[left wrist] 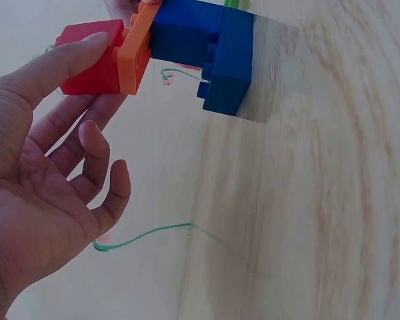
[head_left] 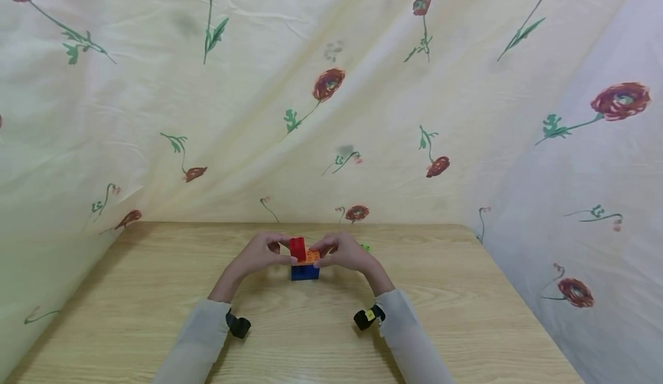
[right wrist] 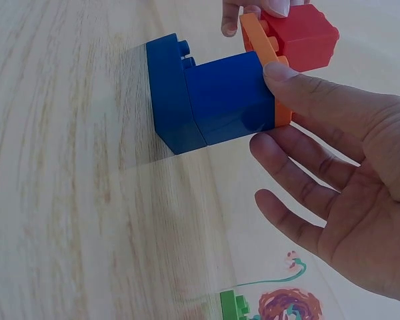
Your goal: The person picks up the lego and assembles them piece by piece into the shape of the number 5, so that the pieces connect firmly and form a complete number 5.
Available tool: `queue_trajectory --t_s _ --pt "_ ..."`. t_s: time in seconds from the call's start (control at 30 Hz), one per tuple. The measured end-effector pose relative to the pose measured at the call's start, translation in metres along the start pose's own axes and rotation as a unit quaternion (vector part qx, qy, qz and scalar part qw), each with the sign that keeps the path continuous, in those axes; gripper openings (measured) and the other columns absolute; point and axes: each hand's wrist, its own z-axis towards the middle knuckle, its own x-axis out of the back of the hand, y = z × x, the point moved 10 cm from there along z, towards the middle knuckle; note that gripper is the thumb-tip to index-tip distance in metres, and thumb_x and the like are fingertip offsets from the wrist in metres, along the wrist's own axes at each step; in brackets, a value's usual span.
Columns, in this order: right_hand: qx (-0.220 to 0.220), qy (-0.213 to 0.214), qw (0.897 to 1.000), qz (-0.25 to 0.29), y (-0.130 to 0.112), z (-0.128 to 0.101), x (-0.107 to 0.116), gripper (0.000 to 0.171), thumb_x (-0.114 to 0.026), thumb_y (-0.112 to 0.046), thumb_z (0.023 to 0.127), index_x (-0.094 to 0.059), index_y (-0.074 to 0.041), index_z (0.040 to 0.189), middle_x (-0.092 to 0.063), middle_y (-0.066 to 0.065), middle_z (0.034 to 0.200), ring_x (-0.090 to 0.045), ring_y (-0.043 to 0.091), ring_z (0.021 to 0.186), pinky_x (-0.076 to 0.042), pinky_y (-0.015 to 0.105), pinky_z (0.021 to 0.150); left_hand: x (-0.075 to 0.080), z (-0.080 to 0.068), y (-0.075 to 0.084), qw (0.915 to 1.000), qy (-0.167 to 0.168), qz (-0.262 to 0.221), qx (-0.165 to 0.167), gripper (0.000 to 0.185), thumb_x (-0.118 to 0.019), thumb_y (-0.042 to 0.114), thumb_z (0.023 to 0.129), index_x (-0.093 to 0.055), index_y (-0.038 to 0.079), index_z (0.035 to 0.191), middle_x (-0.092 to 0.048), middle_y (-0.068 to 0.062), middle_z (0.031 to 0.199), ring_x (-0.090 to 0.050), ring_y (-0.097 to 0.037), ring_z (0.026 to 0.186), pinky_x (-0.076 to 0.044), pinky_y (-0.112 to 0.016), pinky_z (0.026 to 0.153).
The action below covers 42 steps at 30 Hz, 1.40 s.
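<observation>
Wooden table (head_left: 155, 292), floral cloth backdrop (head_left: 207, 113) — left hand (head_left: 259, 254) pinching red brick (head_left: 297, 248), right hand (head_left: 344, 253) gripping orange plate (head_left: 312, 255)

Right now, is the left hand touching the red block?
Touching. In the left wrist view, a fingertip of the left hand lies flat against the side of the red block, no gap showing.
</observation>
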Motion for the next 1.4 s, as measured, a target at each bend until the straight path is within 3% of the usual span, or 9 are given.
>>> queue_trajectory --t_s 0.2,0.43,0.9,1.17,1.4 --pt "0.006 0.001 1.0 0.002 0.001 0.001 0.0 0.03 -0.083 -0.016 0.085 -0.078 -0.011 0.115 -0.073 0.003 0.101 -0.067 0.014 0.091 -0.054 0.037 0.09 0.0 0.0 0.003 1.0 0.001 0.006 0.005 0.034 -0.087 0.023 0.081 -0.079 0.013 0.112 -0.074 -0.002 0.096 -0.051 -0.017 0.072 -0.04 -0.026 0.066" --pt "0.007 0.0 1.0 -0.005 -0.001 0.0 0.001 0.03 -0.083 -0.017 0.086 -0.079 -0.011 0.115 -0.073 0.003 0.1 -0.066 0.012 0.09 -0.054 0.037 0.09 -0.002 -0.002 0.014 0.9998 0.002 0.011 -0.017 0.033 -0.086 0.018 0.081 -0.079 0.008 0.112 -0.073 -0.01 0.096 -0.048 -0.017 0.071 -0.038 -0.025 0.065" --pt "0.01 -0.001 1.0 -0.006 -0.003 0.0 0.001 0.031 -0.083 -0.017 0.086 -0.078 -0.011 0.116 -0.073 0.003 0.1 -0.066 0.011 0.09 -0.054 0.036 0.091 0.0 0.001 0.005 0.9998 0.006 0.019 0.005 0.032 -0.088 0.021 0.08 -0.08 0.012 0.11 -0.074 -0.006 0.098 -0.048 -0.017 0.074 -0.039 -0.027 0.066" --pt "-0.001 -0.001 1.0 0.013 0.001 -0.002 0.003 0.03 -0.082 -0.018 0.087 -0.078 -0.012 0.116 -0.074 0.004 0.103 -0.067 0.017 0.093 -0.052 0.036 0.09 -0.002 0.003 0.007 0.9996 0.0 0.019 -0.019 0.029 -0.087 0.021 0.081 -0.08 0.011 0.107 -0.072 -0.016 0.094 -0.047 -0.017 0.07 -0.038 -0.025 0.064" --pt "0.0 -0.002 1.0 0.014 0.0 -0.003 0.0 0.03 -0.083 -0.018 0.086 -0.078 -0.012 0.115 -0.073 0.004 0.104 -0.068 0.019 0.094 -0.054 0.037 0.088 -0.004 0.0 0.005 0.9996 -0.001 0.028 0.002 0.033 -0.087 0.021 0.081 -0.079 0.009 0.111 -0.068 -0.021 0.095 -0.046 -0.016 0.069 -0.036 -0.025 0.063"
